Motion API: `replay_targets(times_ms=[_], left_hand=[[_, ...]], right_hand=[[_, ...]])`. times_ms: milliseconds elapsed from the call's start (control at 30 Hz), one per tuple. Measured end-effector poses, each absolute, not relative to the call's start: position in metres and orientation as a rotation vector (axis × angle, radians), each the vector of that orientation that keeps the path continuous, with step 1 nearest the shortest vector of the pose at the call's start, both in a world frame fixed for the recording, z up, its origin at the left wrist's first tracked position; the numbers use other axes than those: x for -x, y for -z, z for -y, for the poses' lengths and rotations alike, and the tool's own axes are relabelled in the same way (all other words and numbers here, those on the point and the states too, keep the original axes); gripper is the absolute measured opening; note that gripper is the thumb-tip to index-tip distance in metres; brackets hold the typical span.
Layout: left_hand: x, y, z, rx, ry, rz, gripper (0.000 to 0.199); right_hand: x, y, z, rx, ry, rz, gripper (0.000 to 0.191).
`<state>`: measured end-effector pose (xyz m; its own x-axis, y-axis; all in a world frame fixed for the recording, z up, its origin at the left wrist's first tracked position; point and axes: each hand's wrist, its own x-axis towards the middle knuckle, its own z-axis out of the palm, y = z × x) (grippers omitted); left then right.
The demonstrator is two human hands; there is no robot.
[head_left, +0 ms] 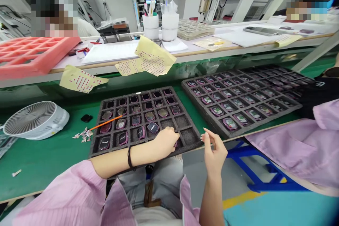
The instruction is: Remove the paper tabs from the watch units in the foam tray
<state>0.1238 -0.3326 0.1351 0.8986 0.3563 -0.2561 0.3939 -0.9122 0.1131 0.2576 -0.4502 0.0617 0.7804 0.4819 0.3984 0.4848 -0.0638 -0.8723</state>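
Black foam tray (137, 93) with square cells lies on the green bench mat (47, 162) in front of you, and most of its cells hold rounded, purple-rimmed smartwatch bodies (153, 127), while the cells at its near right corner show bare foam. Your left hand (165, 142) lies palm down over the near cells, covering one purple rim, though you cannot tell whether it is gripping anything. Your right hand (214, 152) is raised just off the tray's edge, thumb and forefinger curled close, with nothing visible between them. Second dark foam tray (201, 106) to the right has its visible cells filled, and a thin orange stick (106, 124) lies across the first tray.
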Motion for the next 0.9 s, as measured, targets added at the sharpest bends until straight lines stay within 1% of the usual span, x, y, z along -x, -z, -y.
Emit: replay_targets(times_ms=[167,267,333,433,500,633,700,800,900], left_hand=[[-0.131,-0.137,0.340,-2.936,0.415,-0.528,0.020],[-0.138,-0.136,0.338,-2.946,0.490,-0.558,0.028],[-0.140,-0.131,0.334,-2.959,0.459,-0.533,0.033],[-0.135,-0.120,0.323,-2.911,0.329,-0.498,0.031],[-0.125,-0.114,0.315,-2.824,0.196,-0.481,0.033],[-0.096,-0.119,0.309,-2.671,-0.095,-0.546,0.045],[-0.082,-0.128,0.313,-2.658,-0.191,-0.647,0.043],[-0.060,-0.141,0.322,-2.677,-0.234,-0.767,0.038],[-0.038,-0.144,0.330,-2.743,-0.220,-0.822,0.043]], right_hand=[[-0.252,-0.062,0.447,1.695,-0.028,0.789,0.031],[-0.251,-0.061,0.445,1.695,-0.028,0.807,0.032],[-0.249,-0.061,0.444,1.691,-0.030,0.811,0.033],[-0.244,-0.063,0.441,1.668,-0.092,0.839,0.033],[-0.239,-0.064,0.438,1.634,-0.168,0.883,0.032],[-0.218,-0.068,0.427,1.488,-0.403,0.813,0.037],[-0.202,-0.071,0.421,1.384,-0.606,0.803,0.041],[-0.173,-0.077,0.411,1.266,-0.851,0.903,0.045],[-0.146,-0.082,0.398,1.194,-0.926,0.997,0.047]])
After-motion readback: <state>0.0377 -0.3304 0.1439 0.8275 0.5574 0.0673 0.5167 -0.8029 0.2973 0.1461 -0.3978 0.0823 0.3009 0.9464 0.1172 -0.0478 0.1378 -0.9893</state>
